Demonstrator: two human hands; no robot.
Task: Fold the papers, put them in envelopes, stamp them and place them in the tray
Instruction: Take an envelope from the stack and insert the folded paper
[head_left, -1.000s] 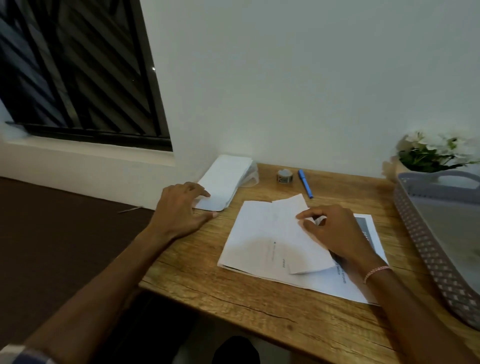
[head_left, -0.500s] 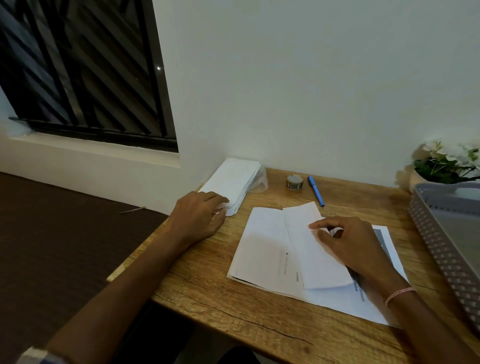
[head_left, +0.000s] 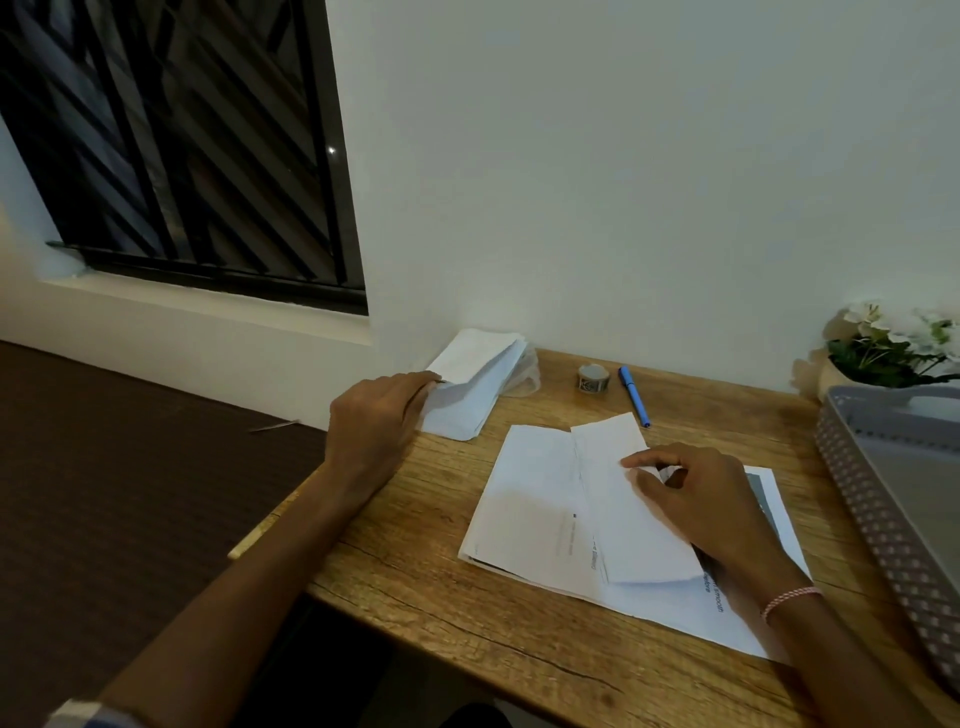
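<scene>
My left hand (head_left: 376, 415) pinching the top envelope off the envelope stack (head_left: 475, 387), my right hand (head_left: 696, 499) fingers curled, pressing the folded paper (head_left: 631, 514), tray (head_left: 872, 499) just beyond it

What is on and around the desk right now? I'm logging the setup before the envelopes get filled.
Desk: one, wood, under everything.
Envelopes: stack, white, far left corner, top one lifted.
Papers: stack, white, printed, centre.
Folded paper: one, white, on the papers.
Tape: one roll, grey, by the wall.
Pen: one, blue, right of the tape.
Tray: one, grey, right edge.
Flowers: one pot, white, far right corner.
Window: one, dark, upper left.
Left hand: lifting the top envelope.
Right hand: on the folded paper.
</scene>
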